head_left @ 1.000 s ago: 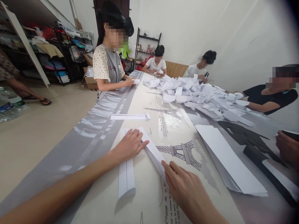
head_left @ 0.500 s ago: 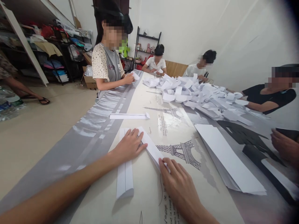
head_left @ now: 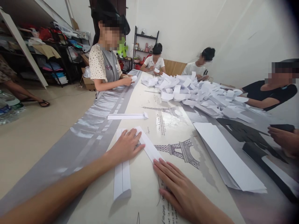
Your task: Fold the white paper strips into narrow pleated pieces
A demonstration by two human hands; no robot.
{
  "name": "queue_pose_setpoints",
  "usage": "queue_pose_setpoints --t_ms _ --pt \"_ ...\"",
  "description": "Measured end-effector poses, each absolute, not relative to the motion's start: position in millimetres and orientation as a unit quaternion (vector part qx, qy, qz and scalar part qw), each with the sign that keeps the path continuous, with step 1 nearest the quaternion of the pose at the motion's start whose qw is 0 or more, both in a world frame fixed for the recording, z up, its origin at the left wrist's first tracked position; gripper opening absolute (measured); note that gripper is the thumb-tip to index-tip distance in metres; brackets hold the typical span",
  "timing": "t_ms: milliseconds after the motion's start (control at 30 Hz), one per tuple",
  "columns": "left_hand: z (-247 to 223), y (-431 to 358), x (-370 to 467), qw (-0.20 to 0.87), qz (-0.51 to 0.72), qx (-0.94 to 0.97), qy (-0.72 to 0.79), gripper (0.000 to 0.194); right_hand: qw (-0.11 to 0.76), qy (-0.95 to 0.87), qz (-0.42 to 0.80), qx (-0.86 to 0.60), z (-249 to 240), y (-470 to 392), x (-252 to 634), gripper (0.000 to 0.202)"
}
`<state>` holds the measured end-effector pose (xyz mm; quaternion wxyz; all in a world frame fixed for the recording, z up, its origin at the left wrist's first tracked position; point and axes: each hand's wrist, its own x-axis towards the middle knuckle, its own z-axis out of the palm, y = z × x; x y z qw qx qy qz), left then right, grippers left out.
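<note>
A folded strip of white paper lies aslant on the tablecloth, between my two hands. My left hand rests with fingers spread across its far end and over the top of a second folded white paper piece, which lies lengthwise toward me. On the near end of the slanted strip, my right hand lies flat, fingers stretched out and pressed on the paper. Beyond my left hand, a narrow folded paper strip lies crosswise.
A stack of white paper sheets stands to my right, with dark flat pieces beside it. A large heap of folded white papers covers the table's far right. Several people sit or stand around the table, handling paper.
My right hand has gone from pinching the strip's near end to lying flat on it with fingers extended. My left hand stays in place. The view has shifted slightly.
</note>
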<state>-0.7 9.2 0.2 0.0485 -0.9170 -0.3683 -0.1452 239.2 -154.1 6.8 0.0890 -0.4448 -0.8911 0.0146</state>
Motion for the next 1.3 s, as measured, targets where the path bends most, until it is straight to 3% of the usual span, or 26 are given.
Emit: queue_pose_setpoints --t_ms 567,733,900,1000,1100,1300 --pt "5.8 3.8 15.0 0.045 -0.139 -0.896 -0.418 0.065 0.079 -0.922 -0.056 -0.374 16.9 -183.2 253.1 0.090" --pt "3.4 4.6 12.9 0.041 -0.122 -0.891 -0.435 0.071 0.089 -0.924 -0.086 -0.362 22.8 -198.4 260.7 0.077" --pt "0.4 4.5 12.0 0.026 -0.130 -0.889 -0.439 0.075 0.122 -0.911 0.020 -0.393 44.5 -152.8 249.3 0.030" --pt "-0.8 4.3 11.7 0.026 -0.135 -0.886 -0.442 0.076 0.156 -0.869 0.007 -0.469 35.5 -101.8 232.0 0.026" --pt "-1.6 3.5 11.4 0.034 -0.150 -0.884 -0.441 0.069 0.189 -0.878 -0.073 -0.433 14.7 -69.4 219.4 0.026" --pt "-3.1 0.2 10.2 0.053 -0.133 -0.889 -0.435 0.066 0.197 -0.881 -0.107 -0.417 -5.9 -69.1 220.4 0.030"
